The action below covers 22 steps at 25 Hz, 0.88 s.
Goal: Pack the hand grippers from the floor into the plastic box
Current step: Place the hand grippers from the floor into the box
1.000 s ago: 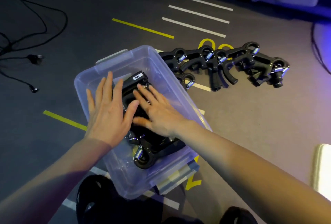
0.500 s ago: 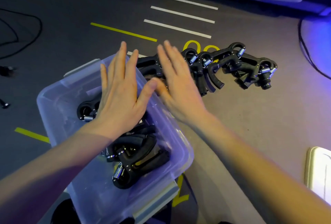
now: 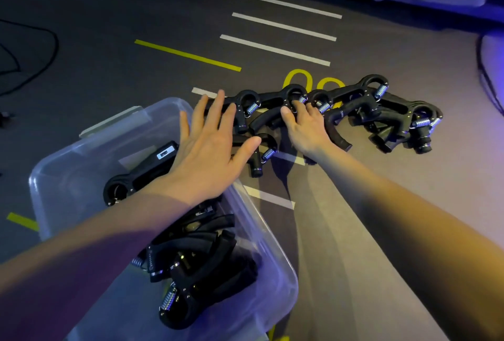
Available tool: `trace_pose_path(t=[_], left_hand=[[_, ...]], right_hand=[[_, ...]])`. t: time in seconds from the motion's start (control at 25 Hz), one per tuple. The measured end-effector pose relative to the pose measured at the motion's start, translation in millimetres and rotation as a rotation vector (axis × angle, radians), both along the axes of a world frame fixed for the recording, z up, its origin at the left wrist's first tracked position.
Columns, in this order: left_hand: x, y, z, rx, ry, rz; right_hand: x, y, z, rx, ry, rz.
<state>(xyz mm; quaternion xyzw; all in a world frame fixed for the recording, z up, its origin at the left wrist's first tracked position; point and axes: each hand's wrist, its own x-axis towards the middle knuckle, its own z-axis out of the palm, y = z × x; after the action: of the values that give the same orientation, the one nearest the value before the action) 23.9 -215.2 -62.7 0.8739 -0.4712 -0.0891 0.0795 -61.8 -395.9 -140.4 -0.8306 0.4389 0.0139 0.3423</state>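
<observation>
Head view: left hand (image 3: 210, 147) flat, fingers spread and straight, hovering over the far rim of the plastic box (image 3: 275, 272), holding nothing. Right hand (image 3: 306, 125) reaches past the box, fingers curled onto a hand gripper (image 3: 275, 111) in the row of hand grippers (image 3: 381, 114) on the floor (image 3: 381, 204) beyond the box; whether it actually grips, can't tell. Several packed grippers (image 3: 196, 264) lie inside the box.
</observation>
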Motion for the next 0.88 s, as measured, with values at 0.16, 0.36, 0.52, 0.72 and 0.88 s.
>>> trace_pose_path(t=[0.16,0.36,0.52,0.72,0.88], left_hand=[[-0.2,1.0,-3.1,-0.004,-0.004,-0.006],[-0.6,0.9,-2.3,-0.014,0.008,-0.012],[-0.3,1.7,-2.3,-0.008,0.005,-0.011],[-1.7,1.8,0.2,0.011,0.029,-0.003],[-2.5,1.9,1.7,0.014,0.035,0.003]], right_hand=[[14.2,-4.8,-6.2,0.003,0.121,-0.007],[31.3,-0.3,-1.7,0.032,0.154,-0.093],[29.3,12.3,-1.3,0.064,0.009,-0.195],[9.2,20.7,2.4,0.068,-0.384,-0.24],[-3.4,30.5,11.6,-0.057,-0.492,-0.184]])
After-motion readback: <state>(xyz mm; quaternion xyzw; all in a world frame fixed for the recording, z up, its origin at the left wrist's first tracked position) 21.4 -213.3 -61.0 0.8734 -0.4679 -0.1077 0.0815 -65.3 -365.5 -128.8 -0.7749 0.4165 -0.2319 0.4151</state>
